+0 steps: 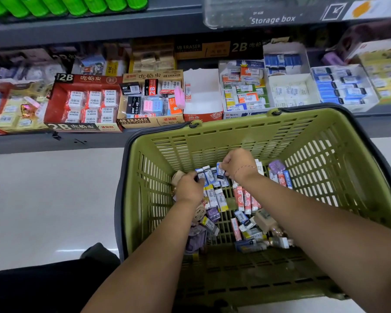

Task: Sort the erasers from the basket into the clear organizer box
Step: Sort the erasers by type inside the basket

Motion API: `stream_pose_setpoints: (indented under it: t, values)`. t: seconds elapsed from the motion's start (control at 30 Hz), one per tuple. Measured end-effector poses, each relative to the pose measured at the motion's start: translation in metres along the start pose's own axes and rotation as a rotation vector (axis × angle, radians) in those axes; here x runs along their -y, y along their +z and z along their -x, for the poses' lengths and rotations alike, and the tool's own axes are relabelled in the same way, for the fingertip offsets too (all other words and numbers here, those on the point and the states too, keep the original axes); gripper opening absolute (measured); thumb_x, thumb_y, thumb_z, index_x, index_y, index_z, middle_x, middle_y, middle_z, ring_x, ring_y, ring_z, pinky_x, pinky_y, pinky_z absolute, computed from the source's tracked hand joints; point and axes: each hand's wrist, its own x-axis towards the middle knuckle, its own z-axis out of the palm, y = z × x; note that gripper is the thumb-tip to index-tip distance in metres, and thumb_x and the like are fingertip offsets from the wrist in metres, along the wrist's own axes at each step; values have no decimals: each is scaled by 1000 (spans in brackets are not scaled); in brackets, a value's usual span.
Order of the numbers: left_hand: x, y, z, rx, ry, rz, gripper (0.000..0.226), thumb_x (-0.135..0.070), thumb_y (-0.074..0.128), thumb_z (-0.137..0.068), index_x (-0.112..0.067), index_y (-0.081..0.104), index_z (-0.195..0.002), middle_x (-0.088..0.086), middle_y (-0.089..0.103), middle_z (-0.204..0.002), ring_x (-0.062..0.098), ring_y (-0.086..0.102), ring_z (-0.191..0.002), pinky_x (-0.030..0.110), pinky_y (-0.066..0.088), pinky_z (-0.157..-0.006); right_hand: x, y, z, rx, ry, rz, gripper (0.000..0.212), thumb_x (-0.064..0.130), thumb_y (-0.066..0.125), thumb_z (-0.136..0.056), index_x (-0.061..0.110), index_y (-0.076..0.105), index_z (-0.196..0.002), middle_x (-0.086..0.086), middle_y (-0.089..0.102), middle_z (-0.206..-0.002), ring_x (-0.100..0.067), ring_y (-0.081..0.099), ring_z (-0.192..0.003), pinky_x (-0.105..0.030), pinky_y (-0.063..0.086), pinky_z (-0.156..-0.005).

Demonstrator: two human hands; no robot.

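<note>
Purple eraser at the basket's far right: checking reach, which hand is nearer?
Right. The right hand is just left of the purple eraser; the left hand is farther left, beyond the blue erasers.

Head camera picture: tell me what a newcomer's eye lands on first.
The green basket fills the lower right, with loose erasers strewn over its bottom. In its middle the left hand and right hand pinch a row of blue-and-white erasers between them. Behind, on the shelf, a red box marked 2B stands out at left among other boxes of erasers.
</note>
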Motion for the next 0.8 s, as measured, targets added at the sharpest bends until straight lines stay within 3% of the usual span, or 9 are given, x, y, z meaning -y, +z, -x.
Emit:
stream_pose_setpoints:
  t: [0.07, 0.2, 0.37, 0.47, 0.6, 0.7, 0.77, 0.8]
  values:
    - [0, 1, -2, 20, 13, -27, 34, -18, 53, -97, -1, 57, -126, 20, 67, -108, 35, 63, -94, 33, 47, -72, 0, 4, 1, -46, -13, 28, 24, 19, 64, -89, -4, 71, -89, -21, 72, -85, -32, 70, -83, -40, 57, -77]
    - [3, 1, -4, 22, 15, -29, 40, -18, 54, -97, -5, 52, -135, 16, 64, -120, 29, 61, -105, 33, 49, -87, 1, 15, 5, -70, -16, 85, 20, 12, 61, -89, -4, 68, -99, -20, 70, -98, -32, 67, -92, -41, 57, -80]
    - [6, -2, -4, 46, 55, -48, 34, -14, 55, -95, -10, 58, -129, 13, 67, -114, 29, 63, -102, 38, 51, -87, 5, 20, 9, -42, -64, 85, 16, 9, 57, -89, -4, 62, -82, -21, 64, -82, -31, 62, -80, -38, 56, -78]
    - [11, -5, -2, 85, 82, -107, 30, -14, 57, -94, -13, 58, -124, 11, 68, -112, 28, 64, -100, 38, 53, -85, 0, 17, 18, -55, -70, 83, 17, 7, 54, -90, -2, 67, -95, -17, 69, -94, -30, 66, -88, -31, 55, -73]
    - [18, -7, -1, 124, 85, -276, 18, -18, 56, -94, -12, 53, -110, 10, 69, -108, 29, 64, -98, 37, 53, -81, -19, 24, 46, 174, -45, 218, 14, 13, 60, -90, 2, 68, -89, -12, 69, -90, -26, 69, -84, -36, 58, -76]
    - [18, -5, -1, 146, 101, -377, 26, -21, 56, -94, -11, 49, -117, 11, 68, -111, 27, 63, -101, 37, 52, -84, -35, 33, 56, 340, 7, 350, 18, 20, 58, -92, 5, 61, -82, -9, 62, -86, -24, 68, -89, -27, 53, -67]
    - [17, -3, 1, 154, 106, -404, 29, -22, 55, -94, -13, 47, -121, 11, 66, -115, 27, 61, -105, 38, 51, -88, -41, 37, 56, 357, 60, 322, 18, 20, 57, -93, 4, 63, -91, -13, 66, -101, -24, 66, -94, -28, 52, -67]
    - [18, -2, 1, 157, 108, -417, 29, -22, 54, -95, -14, 47, -122, 10, 65, -117, 28, 59, -108, 38, 50, -90, -43, 41, 55, 356, 82, 239, 21, 18, 56, -94, 2, 62, -106, -15, 64, -114, -26, 65, -100, -30, 55, -76]
